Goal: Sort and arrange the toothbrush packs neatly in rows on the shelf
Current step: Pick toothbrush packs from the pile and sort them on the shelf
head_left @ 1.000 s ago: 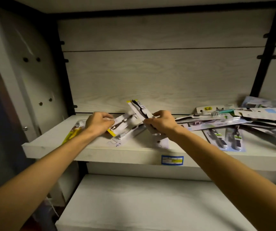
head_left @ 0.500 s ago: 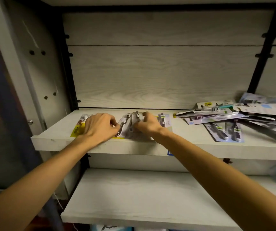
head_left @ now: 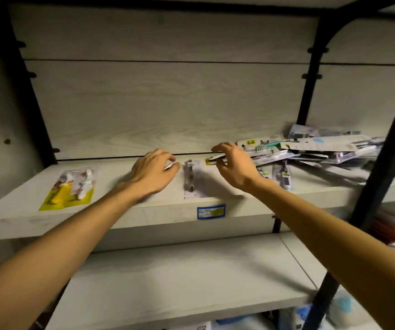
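Pinched in my right hand (head_left: 235, 166) is a slim white toothbrush pack with a yellow end (head_left: 213, 160), lifted off the pale wood-grain shelf (head_left: 144, 217). My left hand (head_left: 152, 173) curls over a white pack edge (head_left: 171, 165). Between them lies 1 grey pack (head_left: 190, 179); a yellow 2-brush pack (head_left: 71, 189) lies far left, a jumbled heap of packs (head_left: 311, 151) right, against grey panelling.

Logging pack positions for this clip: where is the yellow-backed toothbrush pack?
In the head view, the yellow-backed toothbrush pack lies flat at the left end of the shelf, left of the left hand and apart from it.
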Available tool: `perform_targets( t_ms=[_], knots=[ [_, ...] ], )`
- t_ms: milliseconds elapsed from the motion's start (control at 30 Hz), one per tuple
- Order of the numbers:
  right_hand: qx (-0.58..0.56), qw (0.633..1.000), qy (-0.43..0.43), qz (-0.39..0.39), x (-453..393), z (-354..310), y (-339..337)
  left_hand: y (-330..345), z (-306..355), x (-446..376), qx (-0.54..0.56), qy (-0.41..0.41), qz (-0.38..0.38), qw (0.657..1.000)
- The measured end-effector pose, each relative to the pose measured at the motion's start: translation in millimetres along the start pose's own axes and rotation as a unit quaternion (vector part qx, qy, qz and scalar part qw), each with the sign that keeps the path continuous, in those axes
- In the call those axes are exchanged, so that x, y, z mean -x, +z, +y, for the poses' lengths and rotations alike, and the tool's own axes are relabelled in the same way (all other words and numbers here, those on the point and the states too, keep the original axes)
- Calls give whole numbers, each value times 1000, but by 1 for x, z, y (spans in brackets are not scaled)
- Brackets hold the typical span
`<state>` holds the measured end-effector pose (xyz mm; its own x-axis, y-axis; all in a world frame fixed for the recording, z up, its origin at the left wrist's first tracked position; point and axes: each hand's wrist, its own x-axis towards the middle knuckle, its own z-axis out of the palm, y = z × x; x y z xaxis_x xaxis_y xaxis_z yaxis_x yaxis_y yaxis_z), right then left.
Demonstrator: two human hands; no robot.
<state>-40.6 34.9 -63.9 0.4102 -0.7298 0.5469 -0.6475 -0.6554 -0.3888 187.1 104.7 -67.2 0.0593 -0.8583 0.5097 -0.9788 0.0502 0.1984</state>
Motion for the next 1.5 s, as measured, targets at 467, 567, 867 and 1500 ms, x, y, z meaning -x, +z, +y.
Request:
perform_targets(
  t_ms=[467,567,867,1500],
  knots=[
    [163,967,188,44,15,185,-106,73,115,-98,-162,113,-65,978],
    [197,957,209,34,5,211,-112,87,128,-120,-139,71,-92,983],
    [253,948,179,67,-2,254,-103,126,136,-154,-43,-41,-174,983],
    [-282,911,25,299,-26,200,-121,86,141,-138,377,-242,107,888]
  ],
)
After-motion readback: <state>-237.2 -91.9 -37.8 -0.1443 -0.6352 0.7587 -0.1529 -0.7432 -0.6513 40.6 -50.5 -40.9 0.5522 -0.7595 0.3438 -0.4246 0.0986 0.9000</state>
